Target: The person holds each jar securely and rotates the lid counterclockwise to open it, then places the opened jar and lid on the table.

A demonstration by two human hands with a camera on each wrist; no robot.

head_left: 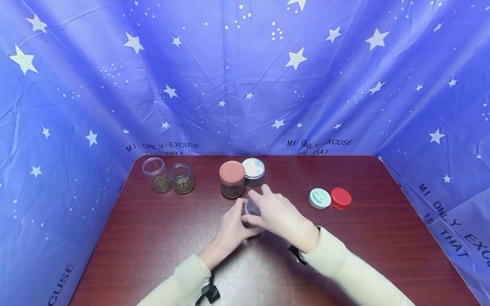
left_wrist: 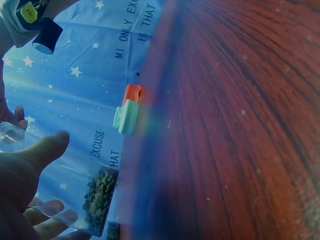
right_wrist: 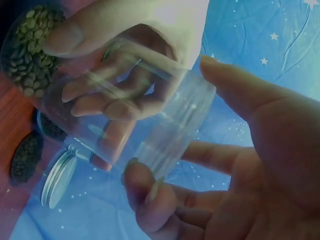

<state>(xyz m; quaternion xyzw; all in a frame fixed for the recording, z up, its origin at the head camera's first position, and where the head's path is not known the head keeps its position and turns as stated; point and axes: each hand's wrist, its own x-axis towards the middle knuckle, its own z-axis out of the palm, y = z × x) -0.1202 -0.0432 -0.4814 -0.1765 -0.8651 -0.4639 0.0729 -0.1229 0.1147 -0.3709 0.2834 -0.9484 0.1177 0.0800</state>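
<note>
My left hand point(head_left: 231, 225) grips a clear plastic jar point(right_wrist: 95, 120) around its side. A layer of greenish-brown seeds point(left_wrist: 100, 197) lies in the bottom of the jar. On its top sits a clear ribbed screw lid point(right_wrist: 175, 120). My right hand point(head_left: 279, 214) holds this lid between thumb and fingertips, the thumb at one edge and the fingers at the opposite one. In the head view both hands cover most of the jar, near the middle of the table.
Behind the hands stand a jar with a salmon lid point(head_left: 232, 172) and a silver-lidded jar point(head_left: 254, 170). Two lidless jars, one taller point(head_left: 155, 170) and one shorter point(head_left: 182, 180), hold seeds at the left. A mint lid point(head_left: 320, 198) and a red lid point(head_left: 340, 198) lie right.
</note>
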